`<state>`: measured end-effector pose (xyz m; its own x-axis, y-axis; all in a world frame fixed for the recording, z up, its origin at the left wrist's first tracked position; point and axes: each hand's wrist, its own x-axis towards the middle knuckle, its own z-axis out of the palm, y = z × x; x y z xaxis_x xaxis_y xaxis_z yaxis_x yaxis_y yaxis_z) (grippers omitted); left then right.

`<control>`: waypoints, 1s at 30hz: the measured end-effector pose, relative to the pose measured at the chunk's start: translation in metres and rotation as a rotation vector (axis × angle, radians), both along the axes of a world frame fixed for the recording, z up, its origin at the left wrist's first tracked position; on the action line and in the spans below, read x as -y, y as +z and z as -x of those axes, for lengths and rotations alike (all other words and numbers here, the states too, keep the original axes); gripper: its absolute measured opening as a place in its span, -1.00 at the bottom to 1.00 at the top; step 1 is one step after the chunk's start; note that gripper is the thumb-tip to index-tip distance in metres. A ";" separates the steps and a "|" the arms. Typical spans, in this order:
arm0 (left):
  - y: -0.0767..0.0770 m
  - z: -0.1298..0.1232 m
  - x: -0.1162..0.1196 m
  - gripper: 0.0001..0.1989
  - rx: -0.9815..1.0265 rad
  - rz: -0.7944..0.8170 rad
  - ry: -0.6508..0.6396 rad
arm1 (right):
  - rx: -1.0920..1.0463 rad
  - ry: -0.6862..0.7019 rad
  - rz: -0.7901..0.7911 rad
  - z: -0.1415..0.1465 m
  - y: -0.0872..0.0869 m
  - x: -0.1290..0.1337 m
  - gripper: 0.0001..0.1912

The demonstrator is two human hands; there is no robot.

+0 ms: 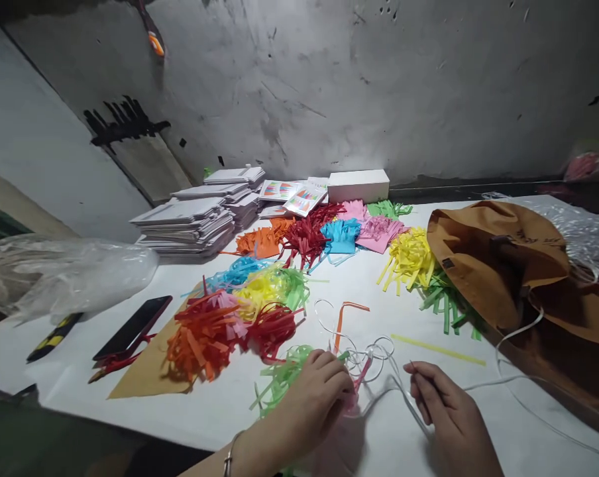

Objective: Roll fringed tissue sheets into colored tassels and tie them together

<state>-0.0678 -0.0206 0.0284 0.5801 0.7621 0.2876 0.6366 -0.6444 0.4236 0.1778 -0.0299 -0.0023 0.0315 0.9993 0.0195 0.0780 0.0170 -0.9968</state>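
Observation:
My left hand [324, 384] is closed, its curled fingers on a pink fringed paper piece [363, 372] that is mostly hidden beneath them. A green paper fringe [284, 374] lies beside that hand. Loops of white string [379, 351] spread over the white table between my hands. To the right, thumb and forefinger of my right hand [441, 404] pinch together; a thin tip shows at them, too small to name. White string runs up to this hand and continues beyond it to the right. An orange strip [340, 321] and a yellow strip [438, 349] lie farther forward.
Colourful fringe bundles [205, 331] rest on brown paper [145, 371]. Behind are stacked white packets [185, 225], more fringes [307, 235] and a white box [359, 185]. A phone [133, 328], cutter [55, 336] and plastic bag [81, 265] lie left; brown cloth [498, 252] lies right.

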 end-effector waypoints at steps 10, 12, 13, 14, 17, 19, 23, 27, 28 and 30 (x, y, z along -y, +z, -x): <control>0.017 0.004 0.012 -0.74 0.128 -0.031 -0.052 | -0.154 0.254 -0.113 0.038 0.007 -0.002 -0.65; 0.022 0.006 0.014 -0.75 0.181 0.031 0.010 | -0.146 0.226 -0.135 0.043 0.010 0.000 -0.65; 0.025 0.005 0.016 -0.76 0.211 0.062 0.054 | -0.147 0.205 -0.145 0.046 0.011 0.001 -0.65; 0.028 0.003 0.018 -0.77 0.234 0.079 0.101 | -0.146 0.188 -0.156 0.049 0.011 0.002 -0.66; 0.028 -0.006 0.022 -0.72 0.211 -0.015 0.168 | -0.137 0.158 -0.193 0.058 0.013 0.006 -0.69; 0.021 -0.013 0.024 -0.74 0.183 -0.130 0.194 | -0.123 0.159 -0.210 0.061 0.015 0.008 -0.68; 0.008 -0.020 0.025 -0.89 0.327 -0.057 0.337 | -0.085 0.100 -0.145 0.057 0.015 0.007 -0.67; 0.012 -0.018 0.024 -0.95 0.570 0.229 0.388 | -0.043 -0.004 -0.040 0.056 0.015 0.007 -0.60; 0.013 -0.017 0.024 -0.94 0.608 0.277 0.390 | -0.044 0.003 -0.029 0.058 0.015 0.007 -0.58; 0.015 -0.017 0.025 -0.91 0.650 0.349 0.383 | -0.072 0.040 0.000 0.065 0.017 0.009 -0.55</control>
<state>-0.0504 -0.0453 0.0429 0.0617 0.9806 0.1862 0.3444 -0.1960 0.9181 0.1124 -0.0387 0.0143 -0.0072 0.9998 0.0184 0.0058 0.0185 -0.9998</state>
